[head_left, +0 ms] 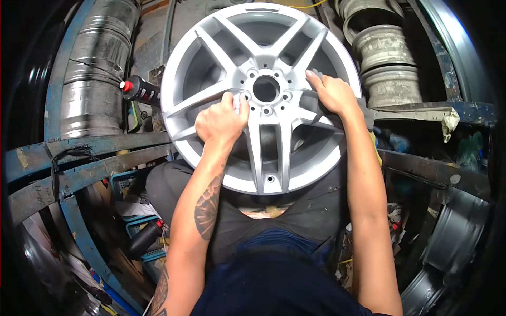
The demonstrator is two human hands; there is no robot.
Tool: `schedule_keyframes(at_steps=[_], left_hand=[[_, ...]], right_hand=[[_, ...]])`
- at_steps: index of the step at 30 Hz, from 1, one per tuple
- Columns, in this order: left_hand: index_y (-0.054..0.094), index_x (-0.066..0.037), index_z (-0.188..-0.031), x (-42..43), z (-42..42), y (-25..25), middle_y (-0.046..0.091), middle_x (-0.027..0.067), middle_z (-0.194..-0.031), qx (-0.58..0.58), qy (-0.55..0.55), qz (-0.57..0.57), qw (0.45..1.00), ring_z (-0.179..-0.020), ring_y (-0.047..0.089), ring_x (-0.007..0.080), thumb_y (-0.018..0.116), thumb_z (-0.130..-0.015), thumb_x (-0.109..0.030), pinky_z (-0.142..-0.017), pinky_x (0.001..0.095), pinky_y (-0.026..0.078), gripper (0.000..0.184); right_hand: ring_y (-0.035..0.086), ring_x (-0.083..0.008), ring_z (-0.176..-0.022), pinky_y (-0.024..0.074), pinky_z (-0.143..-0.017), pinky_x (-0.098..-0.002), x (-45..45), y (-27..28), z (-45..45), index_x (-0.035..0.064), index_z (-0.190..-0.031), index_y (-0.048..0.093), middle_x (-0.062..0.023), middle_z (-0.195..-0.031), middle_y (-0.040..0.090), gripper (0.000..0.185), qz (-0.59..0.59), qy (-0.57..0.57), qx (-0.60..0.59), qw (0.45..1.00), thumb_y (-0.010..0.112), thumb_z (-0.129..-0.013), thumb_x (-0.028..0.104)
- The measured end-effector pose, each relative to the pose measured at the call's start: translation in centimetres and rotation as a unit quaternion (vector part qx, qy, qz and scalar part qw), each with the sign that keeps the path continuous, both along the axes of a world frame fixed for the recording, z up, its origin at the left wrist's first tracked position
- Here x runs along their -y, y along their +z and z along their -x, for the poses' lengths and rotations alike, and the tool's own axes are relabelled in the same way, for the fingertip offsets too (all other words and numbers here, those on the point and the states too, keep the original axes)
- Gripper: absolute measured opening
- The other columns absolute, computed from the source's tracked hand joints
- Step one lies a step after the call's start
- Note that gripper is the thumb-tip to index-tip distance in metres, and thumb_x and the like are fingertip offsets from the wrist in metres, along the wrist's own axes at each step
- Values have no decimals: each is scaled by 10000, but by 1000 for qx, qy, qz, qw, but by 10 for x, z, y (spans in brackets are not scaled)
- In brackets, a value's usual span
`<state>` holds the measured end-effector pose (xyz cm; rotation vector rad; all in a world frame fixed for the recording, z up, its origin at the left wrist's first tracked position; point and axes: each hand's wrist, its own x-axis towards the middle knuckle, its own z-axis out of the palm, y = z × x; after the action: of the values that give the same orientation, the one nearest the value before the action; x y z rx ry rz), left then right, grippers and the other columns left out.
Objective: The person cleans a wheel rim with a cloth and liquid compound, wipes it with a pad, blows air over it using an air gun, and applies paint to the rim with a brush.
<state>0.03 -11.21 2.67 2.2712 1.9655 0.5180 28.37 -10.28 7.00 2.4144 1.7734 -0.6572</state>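
Observation:
A silver alloy wheel rim (271,147), with paired spokes and a round centre hole, faces up in front of my lap. My left hand (221,120) is closed in a pinch over the spoke just left of the hub. A small pale piece shows between its thumb and fingers, too little of it to name. On the right, my right hand (337,96) is closed at the upper right spoke, thumb pointing toward the hub. A greyish scrap peeks out by its fingertips; its kind is unclear.
Stacked bare rims stand at the left (95,100) and right (387,63). A dark bottle with a red cap (142,89) lies beside the wheel. Blue metal frame bars (31,158) run on both sides. Below left are blue baskets (132,221) and another dark bottle (145,239).

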Motion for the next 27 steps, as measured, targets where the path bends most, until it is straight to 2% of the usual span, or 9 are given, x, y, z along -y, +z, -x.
schedule_keyframes(at_steps=[4,9,12,15,18,20,22,23,27], left_hand=[[728,-134,-806,-54,14,0,720,174,-706,-28,-55,21,998,-696,733,375,606,-874,-464,-661,483,569,358],[755,-109,-893,-138,25,7,736,142,-820,-21,-186,8,982,-819,706,374,585,-862,-347,-768,485,544,294],[754,-121,-811,-177,25,-9,732,92,-786,32,-253,-149,955,-811,691,303,608,-831,-295,-814,432,519,228],[744,-82,-777,-182,21,-11,730,83,-805,42,-244,-195,949,-865,659,284,613,-818,-266,-915,427,454,229],[767,-47,-824,-176,26,-17,738,112,-854,-6,-201,-178,963,-941,650,309,595,-841,-265,-982,455,414,279],[781,-40,-851,-167,21,-11,741,132,-908,-45,-155,-128,979,-989,643,325,583,-865,-280,-1044,471,397,311],[769,-47,-1069,-155,15,-14,646,205,-1313,-76,-119,-82,987,-1294,525,386,540,-963,-452,-1175,529,283,477],[733,-58,-1175,-142,10,-11,574,221,-1409,-105,-112,-76,985,-1376,443,417,517,-978,-502,-1194,540,255,531],[501,-53,-1501,-72,-17,-6,365,233,-1625,-135,-163,14,977,-1554,173,459,443,-1013,-602,-1251,572,139,737]], right_hand=[[660,-474,-1141,498,-1004,-542,22,-9,9,-78,-1397,522,-340,-1172,683,882,6,-21,-12,1000,390,-1001,699],[678,-473,-1069,553,-878,-548,77,-5,76,-42,-1249,532,-325,-1153,681,516,-72,-78,-43,993,583,-1004,409],[652,-501,-1080,540,-905,-540,117,-7,98,-58,-1249,513,-360,-1315,591,426,-148,-56,-68,985,612,-972,249],[651,-474,-1121,548,-924,-510,136,-23,98,-50,-1280,541,-335,-1364,579,444,-272,7,-35,962,605,-973,265],[670,-421,-1127,554,-955,-469,123,-20,101,-44,-1367,534,-319,-1366,584,534,-247,26,-1,969,615,-971,306],[586,-401,-1279,481,-1063,-453,106,-17,99,-41,-1403,547,-307,-1443,535,560,-220,39,-14,975,551,-1005,353],[519,-380,-1371,426,-1125,-448,86,-24,100,-41,-1401,559,-298,-1485,504,557,-247,68,9,967,518,-1022,364],[430,-345,-1453,334,-1193,-457,75,-29,103,-36,-1406,571,-242,-1542,474,561,-253,79,35,964,461,-1038,374],[432,-305,-1459,269,-1221,-517,45,-32,109,-7,-1368,626,-117,-1524,543,546,-226,150,59,961,412,-1042,375]])
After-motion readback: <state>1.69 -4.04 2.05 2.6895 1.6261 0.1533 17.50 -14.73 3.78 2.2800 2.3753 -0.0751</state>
